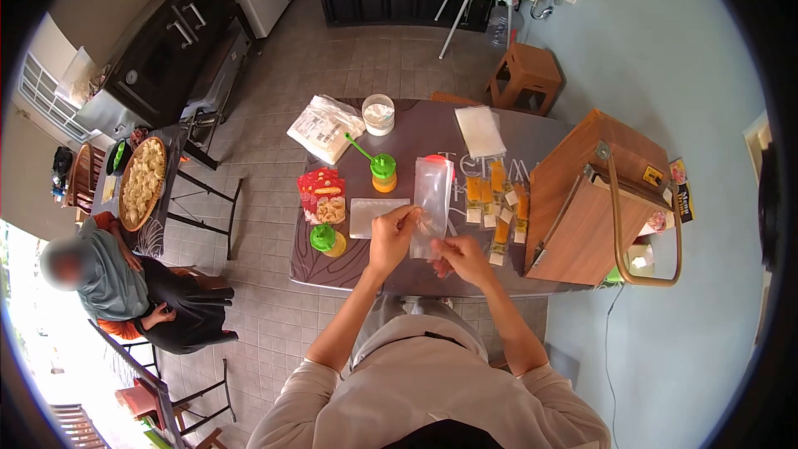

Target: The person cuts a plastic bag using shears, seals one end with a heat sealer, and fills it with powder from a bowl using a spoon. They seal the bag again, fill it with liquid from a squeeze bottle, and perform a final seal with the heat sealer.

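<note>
Both hands (392, 237) (467, 259) half-closed at clear pouch (431, 191)

table (422, 129): bag (430, 191) over centre | bottle (383, 176) left, tub (378, 120) behind | sachets (473, 193) right | box (578, 220) far right

Shirt (416, 382): 1 pc., lt. beige, loose cut. Sleeves (295, 395): 1 pr., same col., ending approx. at elbow. Strip (445, 338): blk., narrow, nr. waist. Trousers (378, 323): grey, part. vis. Blk. item (453, 437): btm. edge of view, type unclear. Forearms (353, 312): bare. L hand (393, 237), R hand (461, 259): bare.
</note>
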A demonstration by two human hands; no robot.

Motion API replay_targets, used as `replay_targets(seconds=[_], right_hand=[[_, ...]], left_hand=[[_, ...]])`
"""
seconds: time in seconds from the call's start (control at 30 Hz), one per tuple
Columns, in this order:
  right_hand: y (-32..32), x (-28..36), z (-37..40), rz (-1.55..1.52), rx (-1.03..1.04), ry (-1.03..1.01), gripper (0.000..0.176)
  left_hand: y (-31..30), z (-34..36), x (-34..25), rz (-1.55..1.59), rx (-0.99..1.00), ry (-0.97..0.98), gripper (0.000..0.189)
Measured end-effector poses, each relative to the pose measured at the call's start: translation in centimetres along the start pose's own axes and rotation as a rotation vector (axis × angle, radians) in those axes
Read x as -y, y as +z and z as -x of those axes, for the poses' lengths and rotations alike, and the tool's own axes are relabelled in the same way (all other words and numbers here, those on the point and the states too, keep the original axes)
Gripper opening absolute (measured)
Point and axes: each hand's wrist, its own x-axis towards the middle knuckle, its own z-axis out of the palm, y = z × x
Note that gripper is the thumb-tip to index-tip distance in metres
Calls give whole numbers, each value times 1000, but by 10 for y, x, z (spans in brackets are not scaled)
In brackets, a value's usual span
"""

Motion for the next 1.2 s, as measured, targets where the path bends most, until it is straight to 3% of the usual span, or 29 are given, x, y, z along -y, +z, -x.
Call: replay_targets(seconds=[0.27,0.37,0.43,0.57,0.63,0.67,0.77,0.93,1.0,1.17,1.2], right_hand=[[16,-14,-8,50,-33,-29,42],[22,-23,-12,206,-87,-135,41],[26,-27,-14,551,-287,-399,36],[35,-39,-11,659,-316,-377,33],[33,-49,-11,902,-244,-350,34],[34,-53,-10,903,-241,-346,34],[38,-69,-7,949,-162,-318,33],[45,-72,4,757,-25,-226,37],[42,-64,6,745,44,-233,38],[31,-60,3,699,148,-264,38],[25,-64,4,372,205,-64,38]], left_hand=[[6,2,23,25,-189,-1,16],[6,2,42,57,-180,-59,19],[11,5,59,257,-226,-180,19],[22,19,93,253,-285,-229,21],[25,29,96,572,-332,-642,18],[26,34,97,671,-344,-761,13],[34,54,134,843,-448,-837,15],[38,70,112,545,-654,-629,17],[37,74,117,82,-572,-273,20],[41,70,118,132,-574,-210,21],[41,67,115,153,-571,-197,20]])
